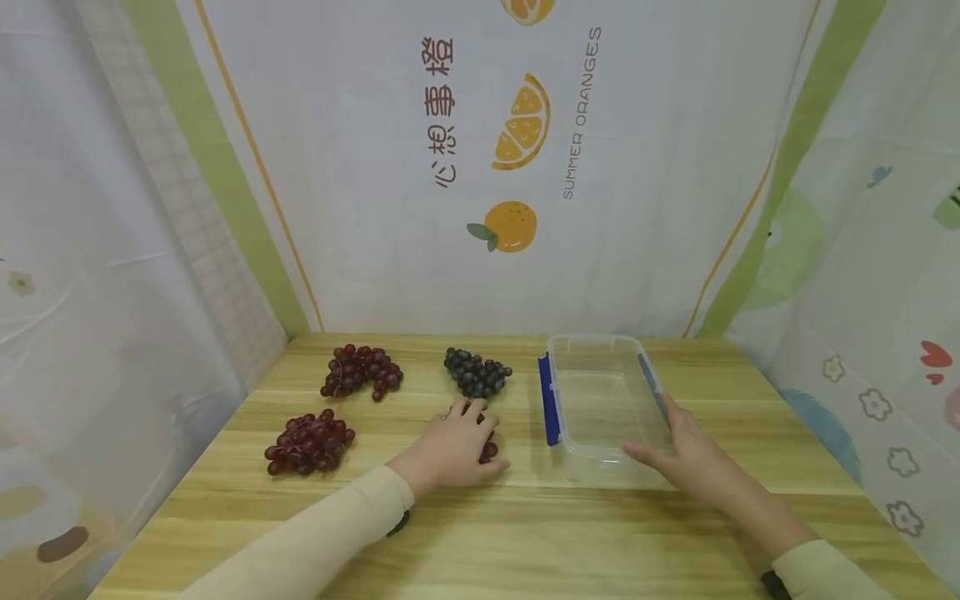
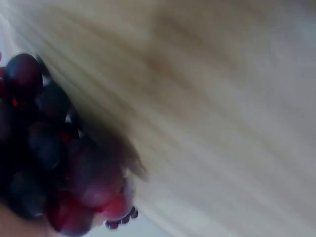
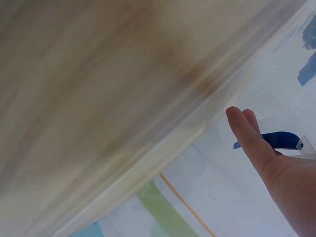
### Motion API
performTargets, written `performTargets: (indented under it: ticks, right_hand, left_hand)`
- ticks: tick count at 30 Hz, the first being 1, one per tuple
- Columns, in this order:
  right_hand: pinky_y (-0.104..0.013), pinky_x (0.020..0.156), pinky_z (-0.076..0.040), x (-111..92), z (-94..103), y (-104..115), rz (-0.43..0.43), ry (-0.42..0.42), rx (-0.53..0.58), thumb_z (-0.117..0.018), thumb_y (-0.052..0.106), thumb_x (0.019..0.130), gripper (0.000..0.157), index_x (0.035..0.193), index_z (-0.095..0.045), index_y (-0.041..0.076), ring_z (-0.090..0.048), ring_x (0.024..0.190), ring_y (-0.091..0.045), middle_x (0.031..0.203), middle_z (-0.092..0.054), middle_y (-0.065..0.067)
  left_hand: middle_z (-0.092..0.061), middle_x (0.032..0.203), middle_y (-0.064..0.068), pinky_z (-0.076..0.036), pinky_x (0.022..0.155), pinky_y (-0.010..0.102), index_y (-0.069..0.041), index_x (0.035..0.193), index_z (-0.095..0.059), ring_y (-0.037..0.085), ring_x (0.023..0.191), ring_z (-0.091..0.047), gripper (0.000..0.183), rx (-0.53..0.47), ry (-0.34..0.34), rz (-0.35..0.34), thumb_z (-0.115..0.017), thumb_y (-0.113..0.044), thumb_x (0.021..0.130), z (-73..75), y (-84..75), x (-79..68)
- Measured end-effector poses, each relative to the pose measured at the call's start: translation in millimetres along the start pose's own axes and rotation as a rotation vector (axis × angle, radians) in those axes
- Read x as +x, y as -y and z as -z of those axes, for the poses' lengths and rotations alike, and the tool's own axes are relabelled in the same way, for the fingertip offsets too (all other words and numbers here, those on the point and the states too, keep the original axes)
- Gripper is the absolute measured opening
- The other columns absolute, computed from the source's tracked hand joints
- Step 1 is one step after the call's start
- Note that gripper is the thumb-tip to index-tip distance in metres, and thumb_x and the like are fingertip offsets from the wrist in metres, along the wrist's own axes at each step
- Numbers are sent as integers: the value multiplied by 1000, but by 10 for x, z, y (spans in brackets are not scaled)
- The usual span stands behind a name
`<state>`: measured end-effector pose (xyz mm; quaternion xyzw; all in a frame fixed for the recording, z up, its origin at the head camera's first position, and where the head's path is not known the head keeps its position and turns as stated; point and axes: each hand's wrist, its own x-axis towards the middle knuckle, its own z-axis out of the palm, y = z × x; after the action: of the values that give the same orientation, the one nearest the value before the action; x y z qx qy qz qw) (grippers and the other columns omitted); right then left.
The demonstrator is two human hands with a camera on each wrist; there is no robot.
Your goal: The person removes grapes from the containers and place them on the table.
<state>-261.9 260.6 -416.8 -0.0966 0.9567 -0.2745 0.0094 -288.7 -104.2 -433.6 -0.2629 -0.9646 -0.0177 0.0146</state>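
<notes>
My left hand curls over a bunch of dark red grapes, covering most of it. Close up in the left wrist view, these grapes fill the lower left. On the right, a clear plastic box stands without a lid, its blue side clips hanging down. My right hand touches the box's near right corner, thumb along the front and fingers against the right side. The right wrist view shows those fingers straight beside a blue clip. Nothing shows inside the box.
Two bunches of red grapes lie on the left of the wooden table. Black grapes sit just beyond my left hand. A white cloth printed with oranges hangs behind the table; more cloth hangs at both sides.
</notes>
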Motion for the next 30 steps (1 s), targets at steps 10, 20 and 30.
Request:
performTargets:
  ticks: [10,20,30]
  right_hand:
    - [-73,100,-34,-7,-17,-1,33,-34,-10,-57,60,91,112,154,9,-4,-31,131,-65,150,-18,-43]
    - [-74,105,-26,5,-19,-10,-5,-2,3,-56,64,90,114,154,9,-5,-20,136,-64,154,-10,-41]
    - [-73,105,-27,14,-16,-14,8,-10,-8,-56,64,90,115,154,11,-4,-23,135,-63,154,-12,-41]
  left_hand:
    - [-44,145,5,-39,95,72,-28,134,-55,33,137,-38,62,34,-53,-80,-44,-71,91,-42,-18,-70]
    - [-39,150,11,-44,93,69,-26,130,-60,43,139,-36,61,132,-47,-96,-37,-70,93,-1,33,72]
    - [-31,157,10,-39,99,70,-27,129,-59,36,144,-31,73,76,13,-39,-32,-81,87,71,-30,65]
